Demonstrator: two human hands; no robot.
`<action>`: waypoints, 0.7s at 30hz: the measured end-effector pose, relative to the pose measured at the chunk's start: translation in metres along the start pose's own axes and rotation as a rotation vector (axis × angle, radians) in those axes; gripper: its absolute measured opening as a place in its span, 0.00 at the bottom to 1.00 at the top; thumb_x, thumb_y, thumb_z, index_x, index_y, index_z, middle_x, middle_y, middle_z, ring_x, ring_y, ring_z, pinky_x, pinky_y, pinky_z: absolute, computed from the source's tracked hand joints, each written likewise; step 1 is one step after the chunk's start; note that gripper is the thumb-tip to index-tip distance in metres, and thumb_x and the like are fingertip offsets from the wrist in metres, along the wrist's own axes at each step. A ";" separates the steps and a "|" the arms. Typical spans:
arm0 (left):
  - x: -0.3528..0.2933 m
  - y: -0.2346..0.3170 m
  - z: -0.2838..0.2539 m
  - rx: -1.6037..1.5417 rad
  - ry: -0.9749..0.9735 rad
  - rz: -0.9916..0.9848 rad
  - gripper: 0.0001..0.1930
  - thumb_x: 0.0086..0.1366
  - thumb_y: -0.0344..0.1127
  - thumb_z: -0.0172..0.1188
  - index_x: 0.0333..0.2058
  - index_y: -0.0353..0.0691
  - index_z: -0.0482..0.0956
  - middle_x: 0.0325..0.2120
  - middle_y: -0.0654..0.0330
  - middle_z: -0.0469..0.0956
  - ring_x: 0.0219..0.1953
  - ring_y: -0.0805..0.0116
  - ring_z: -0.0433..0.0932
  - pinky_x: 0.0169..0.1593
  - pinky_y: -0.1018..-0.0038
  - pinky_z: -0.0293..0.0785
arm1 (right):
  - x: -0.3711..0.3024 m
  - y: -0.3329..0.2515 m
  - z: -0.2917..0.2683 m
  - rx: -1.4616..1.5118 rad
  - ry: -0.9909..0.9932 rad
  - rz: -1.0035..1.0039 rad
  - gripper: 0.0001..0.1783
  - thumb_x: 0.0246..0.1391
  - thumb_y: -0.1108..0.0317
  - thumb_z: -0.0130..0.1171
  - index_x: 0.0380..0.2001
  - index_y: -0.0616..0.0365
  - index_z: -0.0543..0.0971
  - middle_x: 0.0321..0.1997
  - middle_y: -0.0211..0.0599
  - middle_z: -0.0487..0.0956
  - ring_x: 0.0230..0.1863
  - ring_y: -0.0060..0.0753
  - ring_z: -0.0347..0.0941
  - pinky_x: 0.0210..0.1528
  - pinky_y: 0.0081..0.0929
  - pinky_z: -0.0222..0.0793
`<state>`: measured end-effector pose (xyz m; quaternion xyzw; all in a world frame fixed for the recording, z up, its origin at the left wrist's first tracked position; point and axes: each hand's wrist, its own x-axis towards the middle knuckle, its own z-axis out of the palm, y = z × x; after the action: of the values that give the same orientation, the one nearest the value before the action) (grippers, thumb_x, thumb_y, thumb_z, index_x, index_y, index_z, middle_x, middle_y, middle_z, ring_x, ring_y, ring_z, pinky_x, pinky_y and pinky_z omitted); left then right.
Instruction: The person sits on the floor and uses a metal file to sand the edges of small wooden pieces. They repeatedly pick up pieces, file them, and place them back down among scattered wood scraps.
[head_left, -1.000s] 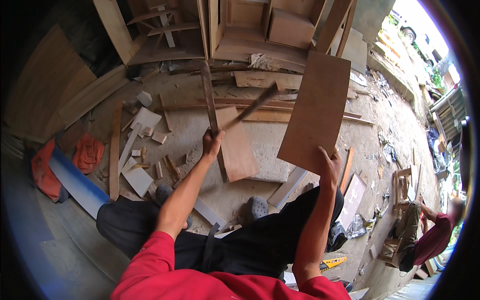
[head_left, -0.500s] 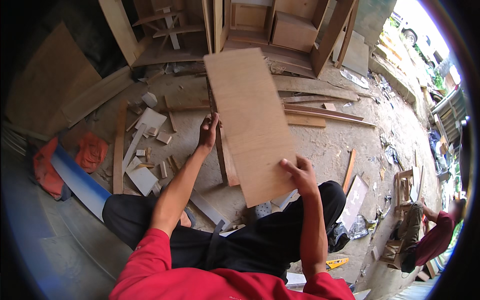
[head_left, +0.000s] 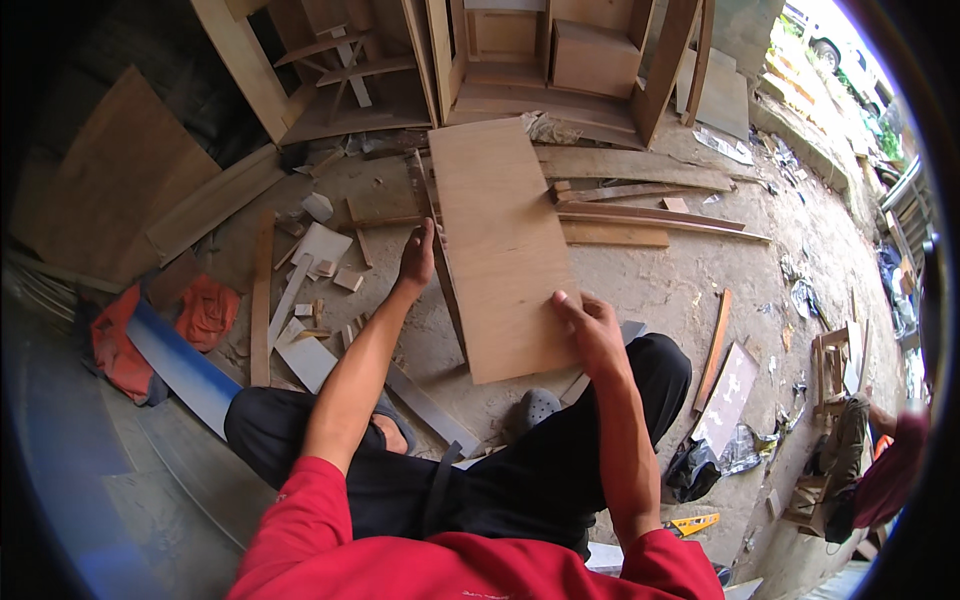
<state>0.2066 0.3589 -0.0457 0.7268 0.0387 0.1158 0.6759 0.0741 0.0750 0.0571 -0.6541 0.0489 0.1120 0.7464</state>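
Right-hand grip point(head_left: 598, 335) closed on plywood panel point(head_left: 503, 245) near lower right corner, thumb on top. Left hand point(head_left: 417, 262) beside dark strip point(head_left: 449, 290); hold unclear. Panel above floor point(head_left: 655, 285). Likely light, stiff, dry; corners could chip. Best held by long edges.

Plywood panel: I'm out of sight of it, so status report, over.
Right hand gripping plywood panel near lower right corner. Left hand by dark wooden strip, contact unclear. Panel hiding floor behind it. Wood scraps strewn on floor, left.
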 end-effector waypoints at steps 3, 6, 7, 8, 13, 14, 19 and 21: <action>-0.010 0.017 0.008 0.080 0.007 0.056 0.29 0.69 0.61 0.41 0.37 0.37 0.72 0.28 0.60 0.76 0.34 0.71 0.75 0.45 0.75 0.68 | 0.013 -0.005 -0.012 -0.009 0.007 0.086 0.23 0.57 0.56 0.58 0.43 0.69 0.78 0.36 0.35 0.79 0.35 0.24 0.73 0.40 0.24 0.70; -0.010 0.011 0.008 0.091 -0.002 0.029 0.29 0.69 0.62 0.40 0.39 0.36 0.72 0.32 0.59 0.76 0.39 0.70 0.75 0.48 0.74 0.67 | 0.019 -0.002 -0.012 -0.044 0.002 0.089 0.24 0.56 0.55 0.59 0.44 0.69 0.78 0.36 0.36 0.79 0.34 0.24 0.73 0.38 0.23 0.70; -0.008 0.007 0.008 0.074 -0.014 0.000 0.30 0.69 0.62 0.40 0.42 0.35 0.72 0.35 0.58 0.77 0.41 0.70 0.74 0.49 0.74 0.66 | 0.022 0.000 -0.011 -0.080 0.000 0.096 0.25 0.56 0.54 0.59 0.44 0.69 0.78 0.35 0.36 0.79 0.34 0.25 0.73 0.37 0.24 0.69; -0.006 0.004 0.007 0.057 -0.027 -0.029 0.32 0.69 0.62 0.40 0.44 0.34 0.72 0.38 0.56 0.77 0.43 0.70 0.74 0.50 0.74 0.66 | 0.025 0.003 -0.012 -0.116 -0.002 0.103 0.25 0.56 0.54 0.59 0.44 0.69 0.78 0.35 0.37 0.79 0.33 0.25 0.73 0.37 0.24 0.69; 0.000 0.009 0.005 -0.250 -0.122 -0.253 0.38 0.66 0.62 0.44 0.58 0.31 0.65 0.58 0.53 0.67 0.61 0.63 0.62 0.63 0.72 0.54 | 0.036 0.020 -0.020 -0.113 -0.066 0.152 0.27 0.55 0.52 0.60 0.45 0.68 0.77 0.35 0.36 0.79 0.33 0.26 0.74 0.39 0.24 0.68; 0.002 0.020 0.002 -0.164 -0.102 -0.188 0.38 0.66 0.63 0.45 0.58 0.31 0.66 0.58 0.54 0.68 0.60 0.63 0.64 0.62 0.72 0.55 | 0.041 0.024 -0.019 -0.107 -0.078 0.144 0.27 0.55 0.52 0.60 0.45 0.68 0.77 0.36 0.37 0.79 0.33 0.26 0.74 0.39 0.24 0.69; 0.027 0.040 -0.017 0.072 -0.050 -0.076 0.33 0.62 0.58 0.56 0.53 0.33 0.71 0.49 0.57 0.74 0.50 0.70 0.71 0.54 0.73 0.64 | 0.043 0.014 0.000 -0.143 -0.124 0.109 0.29 0.54 0.53 0.61 0.51 0.66 0.74 0.45 0.43 0.79 0.41 0.30 0.76 0.45 0.25 0.69; 0.025 0.062 -0.008 0.038 -0.025 -0.005 0.26 0.60 0.51 0.63 0.47 0.34 0.75 0.43 0.59 0.77 0.47 0.72 0.72 0.52 0.74 0.66 | 0.045 0.020 0.001 -0.144 -0.115 -0.019 0.31 0.54 0.55 0.62 0.54 0.65 0.72 0.48 0.45 0.78 0.44 0.31 0.76 0.48 0.26 0.69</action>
<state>0.2222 0.3672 0.0194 0.7407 0.0342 0.1043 0.6628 0.1126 0.0832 0.0284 -0.6990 -0.0084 0.1452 0.7002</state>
